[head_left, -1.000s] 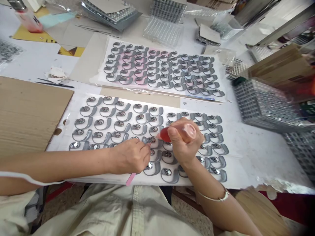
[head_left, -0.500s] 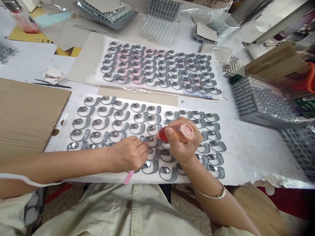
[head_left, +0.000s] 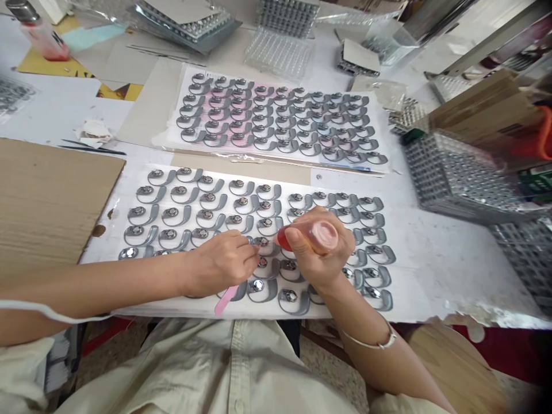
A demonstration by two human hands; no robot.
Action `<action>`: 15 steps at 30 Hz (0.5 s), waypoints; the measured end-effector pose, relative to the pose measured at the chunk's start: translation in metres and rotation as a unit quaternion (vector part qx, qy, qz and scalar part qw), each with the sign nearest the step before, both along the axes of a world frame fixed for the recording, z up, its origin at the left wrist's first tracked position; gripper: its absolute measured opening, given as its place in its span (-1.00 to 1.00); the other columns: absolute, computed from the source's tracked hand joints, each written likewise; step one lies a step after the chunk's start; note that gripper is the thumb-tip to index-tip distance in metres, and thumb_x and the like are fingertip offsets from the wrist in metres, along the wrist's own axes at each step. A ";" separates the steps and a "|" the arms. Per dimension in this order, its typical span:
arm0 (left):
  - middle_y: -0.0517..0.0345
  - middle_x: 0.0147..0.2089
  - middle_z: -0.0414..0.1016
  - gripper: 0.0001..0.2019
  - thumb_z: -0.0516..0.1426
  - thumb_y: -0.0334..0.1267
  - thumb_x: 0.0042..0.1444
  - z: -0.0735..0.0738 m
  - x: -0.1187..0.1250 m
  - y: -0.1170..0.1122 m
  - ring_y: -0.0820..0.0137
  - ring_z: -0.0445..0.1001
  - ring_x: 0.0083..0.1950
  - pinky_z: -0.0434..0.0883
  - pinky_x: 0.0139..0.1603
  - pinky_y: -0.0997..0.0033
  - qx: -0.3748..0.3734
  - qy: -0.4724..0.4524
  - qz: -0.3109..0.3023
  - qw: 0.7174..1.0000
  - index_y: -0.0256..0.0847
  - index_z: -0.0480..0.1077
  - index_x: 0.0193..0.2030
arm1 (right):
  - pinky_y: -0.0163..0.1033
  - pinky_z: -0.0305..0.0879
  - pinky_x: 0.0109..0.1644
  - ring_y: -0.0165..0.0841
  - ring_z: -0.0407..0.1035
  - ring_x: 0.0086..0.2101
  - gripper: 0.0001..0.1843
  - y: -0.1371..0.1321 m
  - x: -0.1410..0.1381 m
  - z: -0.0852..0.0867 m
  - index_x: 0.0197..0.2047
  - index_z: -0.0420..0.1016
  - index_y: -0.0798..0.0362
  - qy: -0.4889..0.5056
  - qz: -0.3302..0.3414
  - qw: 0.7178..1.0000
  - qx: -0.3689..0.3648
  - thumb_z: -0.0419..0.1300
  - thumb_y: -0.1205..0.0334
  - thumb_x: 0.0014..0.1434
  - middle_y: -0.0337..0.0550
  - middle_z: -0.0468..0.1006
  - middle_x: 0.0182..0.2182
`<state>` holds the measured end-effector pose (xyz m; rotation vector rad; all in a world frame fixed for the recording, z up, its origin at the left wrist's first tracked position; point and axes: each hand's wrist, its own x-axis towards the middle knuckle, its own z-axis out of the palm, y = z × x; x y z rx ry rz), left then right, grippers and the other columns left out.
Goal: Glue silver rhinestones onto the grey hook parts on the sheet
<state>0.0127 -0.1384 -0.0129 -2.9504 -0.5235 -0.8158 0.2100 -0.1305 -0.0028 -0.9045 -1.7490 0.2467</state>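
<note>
My right hand (head_left: pixel 321 253) is wrapped round a small squeeze bottle (head_left: pixel 297 234) of red liquid. The bottle is tilted, its narrow tip pointing left at a metal setting (head_left: pixel 261 242) on one of the grey curved bands. My left hand (head_left: pixel 230 259) is closed on pink tweezers (head_left: pixel 226 300); only their flat rear end shows clearly below the palm. The fingertips of that hand lie close to the bottle's tip, by the same setting. Just below, another setting (head_left: pixel 262 262) looks reddish. Rows of these bands stand on a white sheet (head_left: pixel 414 287), partly hidden by my hands.
Behind stands a second white board (head_left: pixel 172 138) with rows of similar bands. Stacked clear trays of metal parts (head_left: pixel 457 172) are at the right, near a cardboard box (head_left: pixel 483 109). Brown cardboard (head_left: pixel 52 201) lies left. Another bottle with pink liquid (head_left: pixel 45 40) stands at the far left.
The rear end of the pink tweezers has shifted slightly left and up. My right hand and the bottle are almost unmoved, with the tip at the same setting.
</note>
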 end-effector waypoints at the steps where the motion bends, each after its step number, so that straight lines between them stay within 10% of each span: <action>1: -0.01 -0.38 0.56 -0.73 0.01 -0.50 0.29 0.000 0.000 0.001 0.35 0.45 -0.41 0.39 -0.43 0.34 -0.004 0.001 -0.002 1.000 -0.37 0.48 -0.37 | -0.26 0.26 -0.49 -0.43 0.29 -0.53 -0.86 0.000 0.000 0.000 -0.35 0.37 0.05 0.000 0.002 1.000 -0.001 0.29 0.37 0.11 -0.24 0.43 -0.53; 15: -0.02 -0.36 0.57 -0.79 0.06 -0.52 0.25 0.000 -0.003 0.004 0.34 0.49 -0.36 0.43 -0.35 0.36 -0.037 -0.009 -0.016 0.999 -0.37 0.49 -0.36 | -0.27 0.26 -0.53 -0.43 0.29 -0.54 -0.89 -0.001 0.002 0.001 -0.34 0.39 0.05 -0.019 0.009 0.999 0.034 0.28 0.32 0.12 -0.23 0.43 -0.53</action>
